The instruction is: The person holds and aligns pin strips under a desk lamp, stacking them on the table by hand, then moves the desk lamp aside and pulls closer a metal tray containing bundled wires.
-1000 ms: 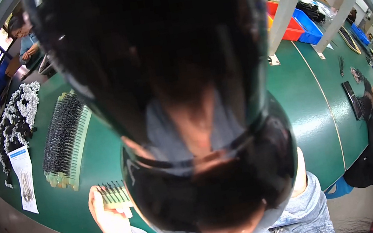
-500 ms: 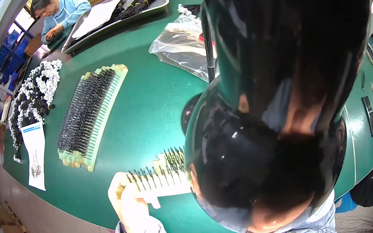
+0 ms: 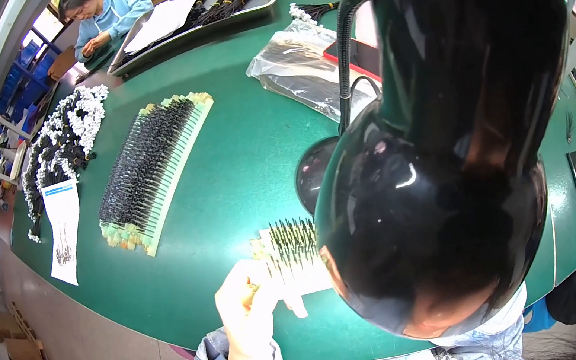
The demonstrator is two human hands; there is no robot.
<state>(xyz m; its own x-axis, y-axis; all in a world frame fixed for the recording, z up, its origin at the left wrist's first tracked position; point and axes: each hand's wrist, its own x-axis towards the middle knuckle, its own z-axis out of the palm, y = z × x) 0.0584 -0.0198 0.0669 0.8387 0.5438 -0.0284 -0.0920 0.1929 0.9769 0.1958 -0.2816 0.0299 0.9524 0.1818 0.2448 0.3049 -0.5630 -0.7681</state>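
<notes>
Fingers (image 3: 245,277) of the left hand (image 3: 244,319) are clamped on the near left end of a pale strip with dark pins (image 3: 306,283), in the lower middle of the frame. The strip reaches rightward from that pinch until the glossy black lamp head (image 3: 438,224) covers it, so nearly all its visible length lies to the right of the grip. Holding it by the end probably keeps the fingertips off the upright pins and leaves the row exposed. Glare over the hand and strip suggests they are held here for the lamp's light. The right hand is hidden, so I cannot tell its grip.

Just beyond the held strip is a short group of similar pinned strips (image 3: 291,236); whether the two touch is unclear. A larger block of pinned strips (image 3: 160,171) lies left of centre, its pieces packed side by side, perhaps to keep the pins in order. Left of it are a white packet (image 3: 67,234) and a black-and-white heap (image 3: 67,139), apparently set aside from the hand's working space.
</notes>
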